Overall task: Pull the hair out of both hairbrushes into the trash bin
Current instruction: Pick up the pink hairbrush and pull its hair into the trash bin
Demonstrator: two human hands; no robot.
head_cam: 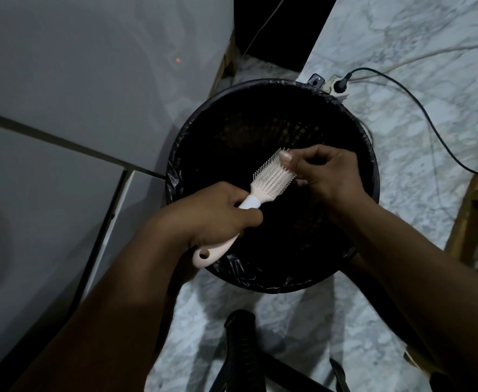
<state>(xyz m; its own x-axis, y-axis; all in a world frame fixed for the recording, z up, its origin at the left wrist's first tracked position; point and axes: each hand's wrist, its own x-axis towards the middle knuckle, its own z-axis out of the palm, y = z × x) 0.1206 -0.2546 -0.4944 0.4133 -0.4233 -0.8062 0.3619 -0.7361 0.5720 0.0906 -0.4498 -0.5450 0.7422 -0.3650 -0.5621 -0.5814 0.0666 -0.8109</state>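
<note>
Gripping the pink hairbrush [271,179] handle over the trash bin [271,281], left hand [218,213] fingers clamped; right hand [325,174] fingers pinch its bristled tip.

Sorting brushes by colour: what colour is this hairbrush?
Pale pink hairbrush with a white handle band, seen in the head view.

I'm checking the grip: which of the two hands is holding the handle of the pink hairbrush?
The left hand, wrapped around the pink hairbrush handle. The right hand only pinches at the bristle head's tip, above the black trash bin.
</note>
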